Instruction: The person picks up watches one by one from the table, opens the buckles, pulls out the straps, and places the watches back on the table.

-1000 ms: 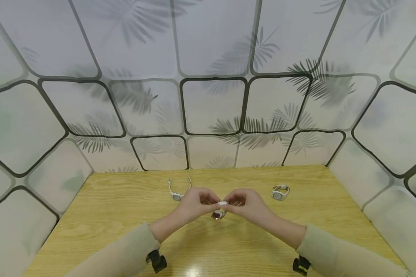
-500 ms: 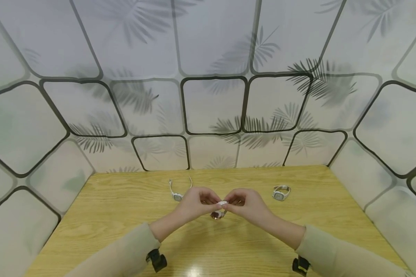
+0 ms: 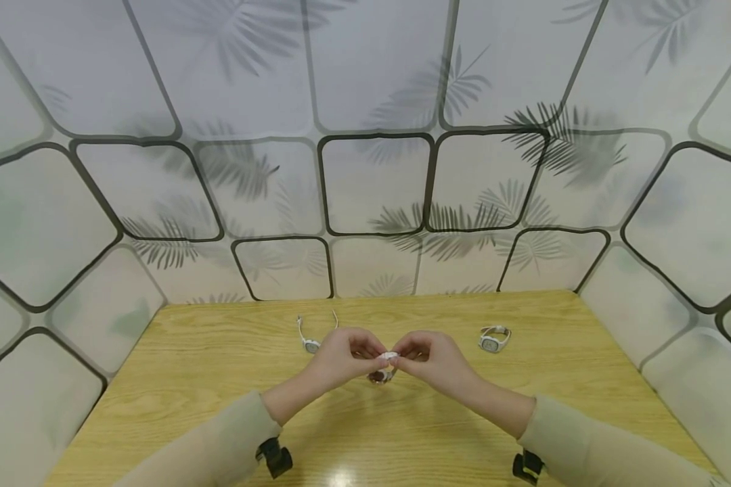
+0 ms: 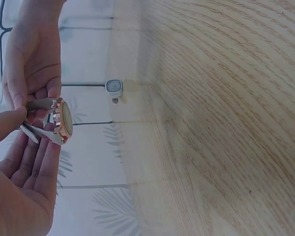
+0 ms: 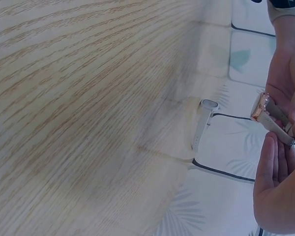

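Note:
A rose-gold wristwatch with a white strap (image 3: 380, 376) is held up over the table between both hands. My left hand (image 3: 344, 355) pinches the strap from the left, thumb and fingertips on it. From the other side my right hand (image 3: 436, 358) pinches the strap ends close to the left fingertips. In the left wrist view the watch (image 4: 65, 121) has its strap looped back, with its ends between the fingers. The right wrist view shows the watch's case (image 5: 259, 106) hanging away from the fingers. Whether the buckle is fastened is hidden by the fingers.
A white watch with its strap spread (image 3: 311, 345) lies behind my left hand. Another white watch, strap looped (image 3: 489, 343), lies at the back right. The wooden table (image 3: 207, 379) meets a leaf-patterned fabric wall (image 3: 374, 182) at the back and sides.
Both hands stay nearly in place, pinching the strap. The watch has shifted slightly up and to the left, and its strap has turned a little between the fingertips.

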Demonstrator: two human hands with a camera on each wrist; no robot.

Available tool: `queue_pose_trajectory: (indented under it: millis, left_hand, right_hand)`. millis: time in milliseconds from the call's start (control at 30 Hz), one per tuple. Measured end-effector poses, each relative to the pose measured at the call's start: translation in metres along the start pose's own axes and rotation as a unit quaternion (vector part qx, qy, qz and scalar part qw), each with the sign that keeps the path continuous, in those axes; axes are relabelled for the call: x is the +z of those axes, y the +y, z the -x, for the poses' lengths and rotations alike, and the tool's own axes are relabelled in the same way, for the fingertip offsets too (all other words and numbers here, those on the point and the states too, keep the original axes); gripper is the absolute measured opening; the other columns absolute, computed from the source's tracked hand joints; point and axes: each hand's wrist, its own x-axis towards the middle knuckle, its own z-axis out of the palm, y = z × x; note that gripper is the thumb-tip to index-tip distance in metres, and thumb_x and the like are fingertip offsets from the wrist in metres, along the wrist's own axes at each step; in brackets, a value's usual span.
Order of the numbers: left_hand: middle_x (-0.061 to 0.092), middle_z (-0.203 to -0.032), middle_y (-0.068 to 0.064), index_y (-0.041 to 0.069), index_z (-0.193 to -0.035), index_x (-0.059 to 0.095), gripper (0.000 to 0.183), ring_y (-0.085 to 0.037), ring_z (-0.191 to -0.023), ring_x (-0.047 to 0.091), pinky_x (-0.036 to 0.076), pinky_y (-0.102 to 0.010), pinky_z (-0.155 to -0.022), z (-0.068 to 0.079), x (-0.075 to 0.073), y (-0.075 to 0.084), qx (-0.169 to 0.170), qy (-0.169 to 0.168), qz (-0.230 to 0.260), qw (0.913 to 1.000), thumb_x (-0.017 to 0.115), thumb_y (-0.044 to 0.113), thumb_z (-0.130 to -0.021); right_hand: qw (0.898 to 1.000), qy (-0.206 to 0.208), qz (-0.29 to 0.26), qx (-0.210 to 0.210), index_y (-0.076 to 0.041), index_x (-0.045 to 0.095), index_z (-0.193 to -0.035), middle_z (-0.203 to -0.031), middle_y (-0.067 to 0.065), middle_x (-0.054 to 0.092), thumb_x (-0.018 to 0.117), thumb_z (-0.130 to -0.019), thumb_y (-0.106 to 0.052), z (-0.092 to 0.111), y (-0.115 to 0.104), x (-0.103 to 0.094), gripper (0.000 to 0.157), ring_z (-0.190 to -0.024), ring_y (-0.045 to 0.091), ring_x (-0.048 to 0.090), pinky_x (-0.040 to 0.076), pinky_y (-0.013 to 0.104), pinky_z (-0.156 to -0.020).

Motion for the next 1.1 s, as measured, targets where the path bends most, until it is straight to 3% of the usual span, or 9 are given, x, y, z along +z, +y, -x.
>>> queue_pose_trajectory:
  millis: [700,1100]
  left_hand:
    - [0.08,-0.095,-0.01,0.005,-0.101,0.08,0.01,-0.008,-0.084,0.071,0.059,-0.02,-0.075,-0.0009,0.0015,0.0006,0.004,0.01,-0.013,0.9999,0.081,0.015,-0.096]
    - [0.079,-0.097,-0.015,0.001,-0.101,0.079,0.009,-0.01,-0.085,0.073,0.061,-0.019,-0.073,-0.0024,-0.0007,-0.0011,0.003,0.006,0.016,0.9998,0.079,0.009,-0.096]
  right_hand:
    - [1.0,0.001,-0.003,0.008,-0.003,0.079,-0.102,-0.095,0.01,0.079,0.078,-0.098,-0.015,0.0007,-0.0016,-0.0033,0.013,-0.081,0.004,0.069,0.06,0.022,-0.073]
    - [1.0,0.004,-0.009,0.013,-0.002,0.079,-0.102,-0.093,0.011,0.079,0.078,-0.098,-0.015,-0.0018,-0.0052,-0.0082,0.013,-0.08,0.005,0.069,0.06,0.021,-0.071]
